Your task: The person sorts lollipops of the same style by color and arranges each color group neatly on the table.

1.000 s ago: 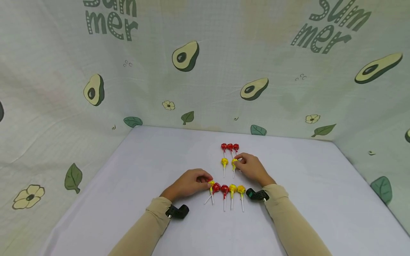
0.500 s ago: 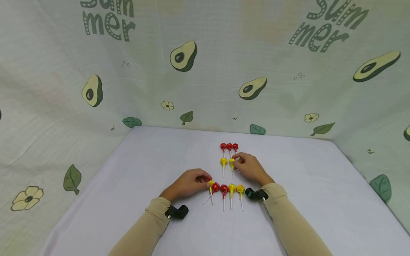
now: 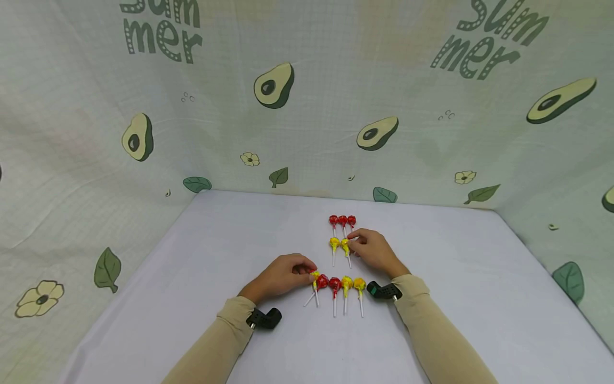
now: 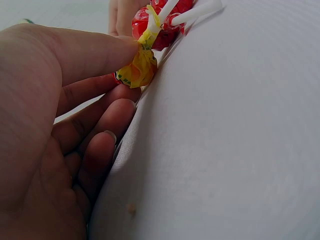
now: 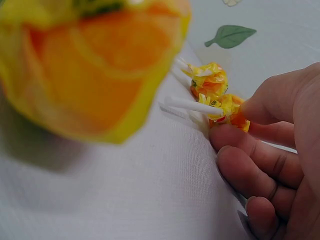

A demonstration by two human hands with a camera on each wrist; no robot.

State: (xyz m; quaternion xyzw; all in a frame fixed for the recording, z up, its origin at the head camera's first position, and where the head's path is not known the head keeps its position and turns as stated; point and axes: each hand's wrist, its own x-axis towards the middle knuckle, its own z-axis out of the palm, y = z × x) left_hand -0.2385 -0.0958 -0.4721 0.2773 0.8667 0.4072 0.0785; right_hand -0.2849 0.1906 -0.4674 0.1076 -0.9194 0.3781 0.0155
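My left hand point(image 3: 283, 274) pinches a yellow-wrapped lollipop point(image 4: 137, 70) between thumb and fingers at the left end of the near row. Beside it lies a red lollipop point(image 3: 322, 281), its stick crossing the held one's. Farther back, the right hand point(image 3: 376, 250) pinches another yellow lollipop point(image 5: 232, 112) by its head, the stick pointing toward the person. That head sits against a second yellow lollipop point(image 5: 209, 80) on its left. Behind these two, three red lollipops point(image 3: 342, 219) form a row, the rightmost one's stick partly covered by the right hand.
Continuing the near row rightward are a red lollipop point(image 3: 334, 284) and two yellow lollipops point(image 3: 347, 284). Everything lies on a white-covered table point(image 3: 259, 224). A printed cloth point(image 3: 316, 106) with avocados hangs behind it. Black wrist cameras point(image 3: 384, 290) sit close to the near row's right end.
The right hand has slid its yellow lollipop left, closing the gap to the neighbouring yellow one, and its stick now slants. My left hand keeps its place and hold.
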